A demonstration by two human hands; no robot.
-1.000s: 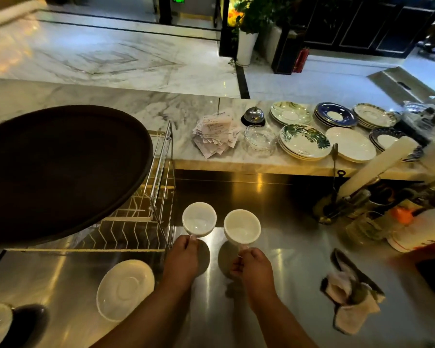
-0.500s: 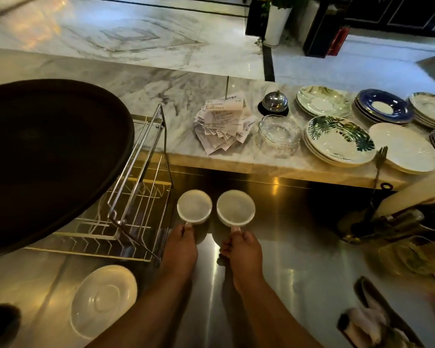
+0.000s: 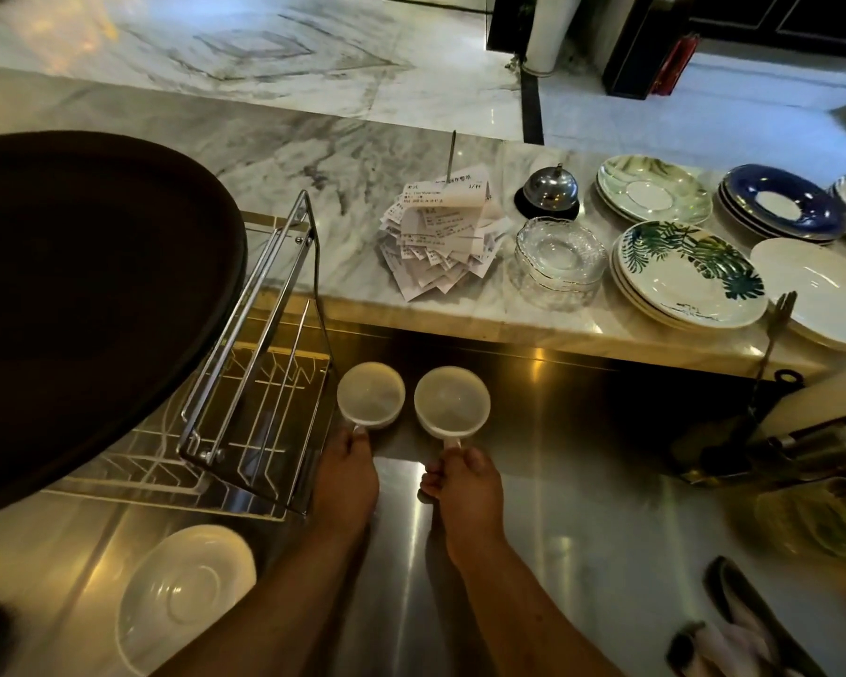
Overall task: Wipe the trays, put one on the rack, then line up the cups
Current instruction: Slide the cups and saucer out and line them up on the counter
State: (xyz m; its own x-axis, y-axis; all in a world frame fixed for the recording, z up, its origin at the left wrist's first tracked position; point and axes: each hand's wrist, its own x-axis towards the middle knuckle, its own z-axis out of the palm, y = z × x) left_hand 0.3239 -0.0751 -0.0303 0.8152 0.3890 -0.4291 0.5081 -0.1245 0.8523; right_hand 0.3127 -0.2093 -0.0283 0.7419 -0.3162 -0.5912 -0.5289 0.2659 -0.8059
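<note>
Steel surface [image 3: 582, 505], wide, reflective, below marble ledge. Dark round tray [image 3: 84, 295] resting on wire rack [image 3: 260, 383]: racking step judged done; wiping not checkable from this view. White saucer [image 3: 186, 593] at near left, apart from rack. Two white cups side by side against back wall: left cup [image 3: 370, 394] just beside rack, right cup [image 3: 452, 402] near it, narrow gap, rims roughly level. Left hand [image 3: 345, 473] closed on left cup handle; right hand [image 3: 465, 486] pinching right cup handle. Line-up in progress; release left.
</note>
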